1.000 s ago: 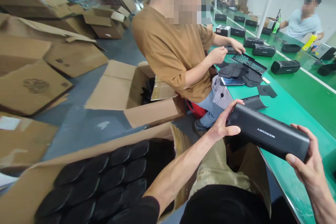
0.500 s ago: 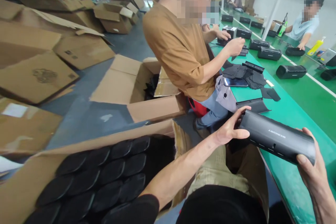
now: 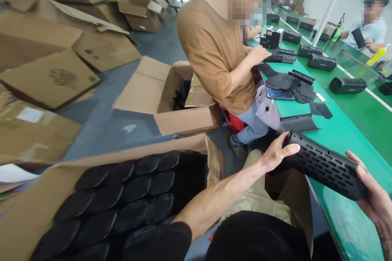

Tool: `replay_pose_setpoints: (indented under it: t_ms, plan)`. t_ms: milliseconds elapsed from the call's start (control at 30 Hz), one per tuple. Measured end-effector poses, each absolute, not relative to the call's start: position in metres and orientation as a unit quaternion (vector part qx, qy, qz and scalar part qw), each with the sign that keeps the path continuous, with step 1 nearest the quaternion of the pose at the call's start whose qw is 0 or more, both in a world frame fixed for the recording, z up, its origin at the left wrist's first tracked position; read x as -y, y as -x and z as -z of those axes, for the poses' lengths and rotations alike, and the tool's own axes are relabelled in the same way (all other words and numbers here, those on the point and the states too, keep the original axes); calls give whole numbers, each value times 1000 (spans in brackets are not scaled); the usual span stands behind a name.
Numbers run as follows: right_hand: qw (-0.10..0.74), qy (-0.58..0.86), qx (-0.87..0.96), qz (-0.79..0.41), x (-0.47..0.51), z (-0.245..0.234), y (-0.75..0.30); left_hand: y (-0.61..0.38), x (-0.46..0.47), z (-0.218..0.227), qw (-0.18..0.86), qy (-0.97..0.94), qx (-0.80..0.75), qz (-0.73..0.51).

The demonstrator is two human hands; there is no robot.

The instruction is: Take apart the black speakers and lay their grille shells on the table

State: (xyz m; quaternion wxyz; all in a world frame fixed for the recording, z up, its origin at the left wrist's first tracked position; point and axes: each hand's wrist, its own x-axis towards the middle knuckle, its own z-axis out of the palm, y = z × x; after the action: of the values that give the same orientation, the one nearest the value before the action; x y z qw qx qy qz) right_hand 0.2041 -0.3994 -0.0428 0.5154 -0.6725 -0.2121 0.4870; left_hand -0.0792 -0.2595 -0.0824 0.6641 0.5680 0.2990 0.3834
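Note:
Between both hands I hold a black speaker housing (image 3: 326, 167), a long rounded shell with rows of slots facing me. My left hand (image 3: 280, 151) grips its left end, thumb on top. Around the right end my right hand (image 3: 369, 183) is closed, its thumb and fingers partly hidden by the shell. The housing hangs tilted over the near edge of the green table (image 3: 352, 228). To my left, an open carton (image 3: 211, 159) holds several black rounded pieces (image 3: 131, 187) standing in rows.
A co-worker in a brown shirt (image 3: 211, 45) sits close ahead. Before them lie black cloth pieces (image 3: 281, 81), a phone (image 3: 280, 94) and a curved black panel (image 3: 298, 123). Black speakers (image 3: 347, 85) line the green belt. More open cartons (image 3: 134, 85) cover the floor at left.
The housing has been turned about its length, so the slotted side shows instead of the smooth lettered one. The co-worker's hands moved down to a black piece; the far worker has lifted a dark piece.

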Motion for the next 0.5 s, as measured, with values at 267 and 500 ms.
replay_pose_setpoints:
  t_ms: [267,500]
  plan:
    - [508,686,253,-455,400,53,-206,69,262,89,743,-467,-306,-370]
    - [405,688,387,-461,428,44,-201,85,257,92,752,-484,-275,-352]
